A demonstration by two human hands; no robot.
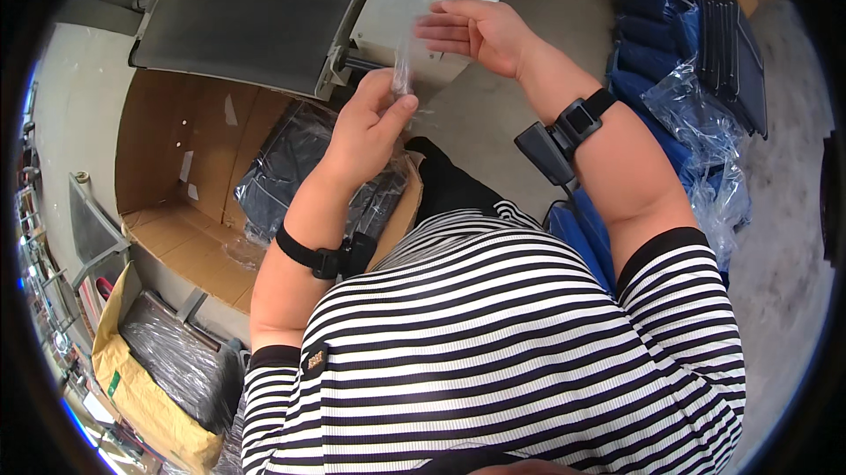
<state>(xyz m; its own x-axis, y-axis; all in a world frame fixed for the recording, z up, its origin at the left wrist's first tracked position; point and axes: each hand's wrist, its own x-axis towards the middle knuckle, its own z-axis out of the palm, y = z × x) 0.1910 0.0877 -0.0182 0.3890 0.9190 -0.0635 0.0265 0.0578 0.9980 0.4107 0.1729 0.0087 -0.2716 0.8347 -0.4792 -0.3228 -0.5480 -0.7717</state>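
Note:
A thin clear plastic bag (403,65) hangs upright, its lower end pinched between the thumb and fingers of my left hand (374,118). To the right of the bag, my right hand (476,34) is raised with its fingers stretched out, the tips close to the film. Whether they touch it I cannot tell, since the fingertips are slightly blurred. Below and left of my left hand stands an open cardboard box (189,211). Dark items in clear plastic bags (291,166) lie inside it, partly hidden by my left forearm.
A machine with a dark conveyor belt (256,12) stands ahead on the left. Stacked blue bundles (648,39), loose clear plastic (696,122) and dark folded panels (731,52) are on the right. A yellow sack (132,378) and wrapped goods (176,347) sit at lower left.

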